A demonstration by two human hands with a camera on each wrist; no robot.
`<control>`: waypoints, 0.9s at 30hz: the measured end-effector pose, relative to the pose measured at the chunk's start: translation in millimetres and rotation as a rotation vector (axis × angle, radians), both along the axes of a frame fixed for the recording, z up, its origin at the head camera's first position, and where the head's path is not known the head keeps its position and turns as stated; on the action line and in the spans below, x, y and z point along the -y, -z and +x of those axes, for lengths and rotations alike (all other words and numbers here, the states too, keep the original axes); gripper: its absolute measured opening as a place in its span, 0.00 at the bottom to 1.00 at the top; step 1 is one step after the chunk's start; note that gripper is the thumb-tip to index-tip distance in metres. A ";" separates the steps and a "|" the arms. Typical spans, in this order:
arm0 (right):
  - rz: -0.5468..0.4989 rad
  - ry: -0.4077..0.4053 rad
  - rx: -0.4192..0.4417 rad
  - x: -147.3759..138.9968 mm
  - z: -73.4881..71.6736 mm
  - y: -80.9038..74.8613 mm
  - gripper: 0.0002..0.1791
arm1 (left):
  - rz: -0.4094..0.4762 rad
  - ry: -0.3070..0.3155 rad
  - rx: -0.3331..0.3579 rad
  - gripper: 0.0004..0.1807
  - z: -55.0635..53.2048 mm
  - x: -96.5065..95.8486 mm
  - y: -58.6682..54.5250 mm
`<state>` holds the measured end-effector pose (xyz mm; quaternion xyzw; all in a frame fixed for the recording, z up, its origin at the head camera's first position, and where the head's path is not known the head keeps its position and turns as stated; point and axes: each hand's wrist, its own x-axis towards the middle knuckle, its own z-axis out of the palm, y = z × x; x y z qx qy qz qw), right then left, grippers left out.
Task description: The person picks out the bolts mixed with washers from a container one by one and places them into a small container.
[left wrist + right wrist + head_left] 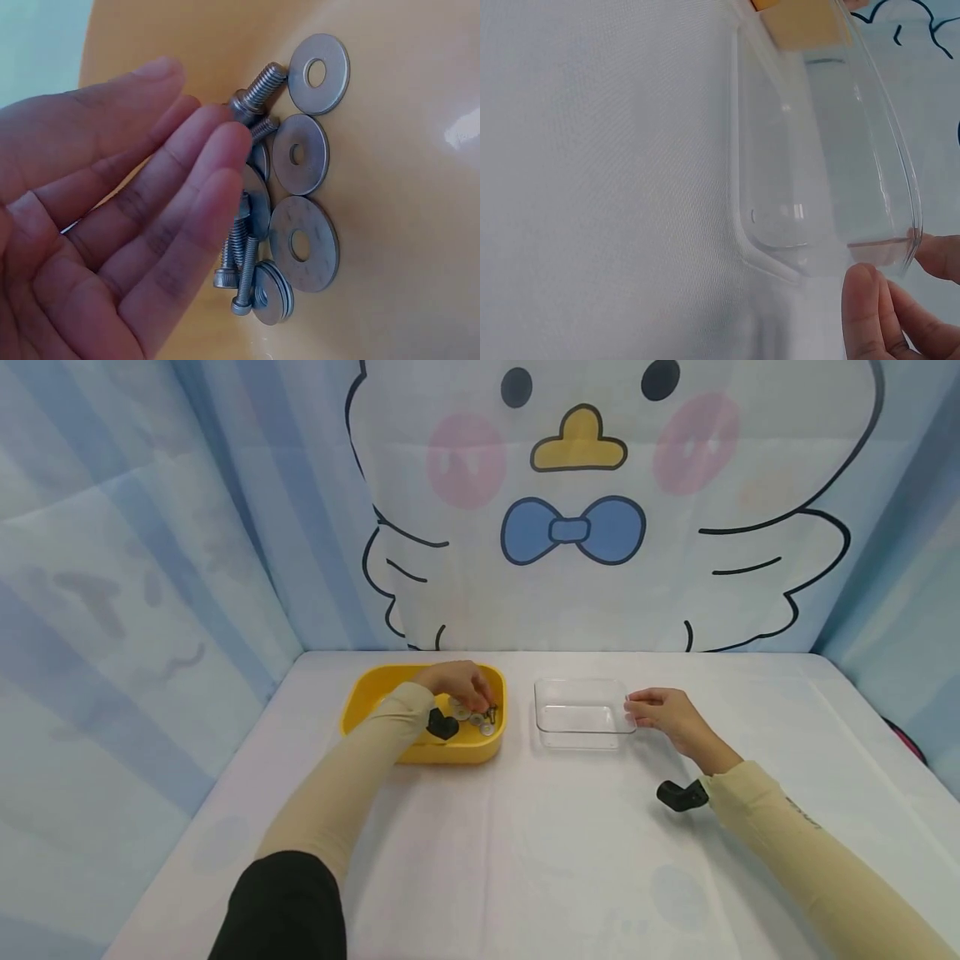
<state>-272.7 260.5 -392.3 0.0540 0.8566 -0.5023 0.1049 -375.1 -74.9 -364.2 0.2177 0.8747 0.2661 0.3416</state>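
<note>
Bolts (264, 88) and washers (321, 262) are reached for in the tray (450, 753) by the left hand (459, 682), loosely extended; right of the tray, the box (577, 742) is pinched by the right hand (667, 717). Picking seems under way; a neat pinch looks needed.

Washers (316, 146) and bolts (265, 85) are metal, the tray (450, 753) glossy, the box (579, 740) apparently plastic.

One tray (457, 753), one box (577, 741), at least four bolts (268, 86) and six washers (321, 251).

Head view bright, diffuse; my right arm (817, 852) softly shadows the bench (570, 852), right of yellow tray (450, 753); wrist views dimmer.
</note>
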 end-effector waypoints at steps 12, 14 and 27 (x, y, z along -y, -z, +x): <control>-0.004 0.001 0.003 0.7 -1.8 0.8 0.28 | -0.091 -0.039 0.060 0.13 4.2 -0.3 2.6; -0.003 0.003 0.005 0.5 -2.0 1.1 0.28 | -0.096 -0.033 0.066 0.13 3.0 -1.0 3.5; 0.002 0.005 0.010 0.1 -2.5 2.6 0.27 | -0.038 -0.093 0.143 0.13 -0.3 -10.0 10.5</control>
